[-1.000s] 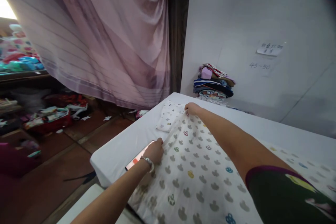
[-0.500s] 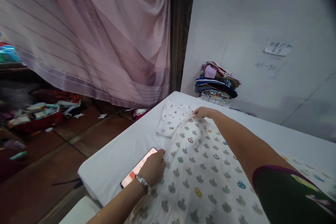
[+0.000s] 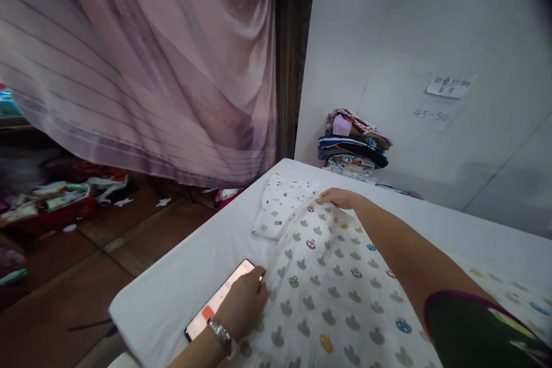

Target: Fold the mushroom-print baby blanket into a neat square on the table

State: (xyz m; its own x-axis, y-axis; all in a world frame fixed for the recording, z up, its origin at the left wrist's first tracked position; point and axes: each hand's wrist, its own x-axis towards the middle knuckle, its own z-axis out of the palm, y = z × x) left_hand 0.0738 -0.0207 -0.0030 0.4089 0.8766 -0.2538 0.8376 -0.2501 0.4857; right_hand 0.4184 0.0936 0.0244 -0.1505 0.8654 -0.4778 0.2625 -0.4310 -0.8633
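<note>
A white cloth [image 3: 323,293] printed with grey, yellow, red, green and blue mushroom shapes spreads over the front of the white table. My right hand [image 3: 338,197] reaches across and pinches its far corner, which is slightly lifted. At the cloth's left edge, my left hand [image 3: 244,302] has its fingers closed on the fabric; a metal bracelet is on that wrist. Partly under this hand lies a phone [image 3: 219,298] with a lit screen. A folded white cloth [image 3: 280,207] with small dark prints lies just beyond, touching or partly under the mushroom cloth's far edge.
At the wall stands a stack of folded clothes [image 3: 353,144]. A pink curtain [image 3: 185,69] hangs left of the table [image 3: 168,270]. On the tiled floor are a red container of items [image 3: 56,207] and scattered scraps. Handwritten paper [image 3: 451,86] is on the wall.
The camera view has shifted a little, so the table and cloths appear lower and slightly left. Both hands keep their places on the mushroom-print cloth.
</note>
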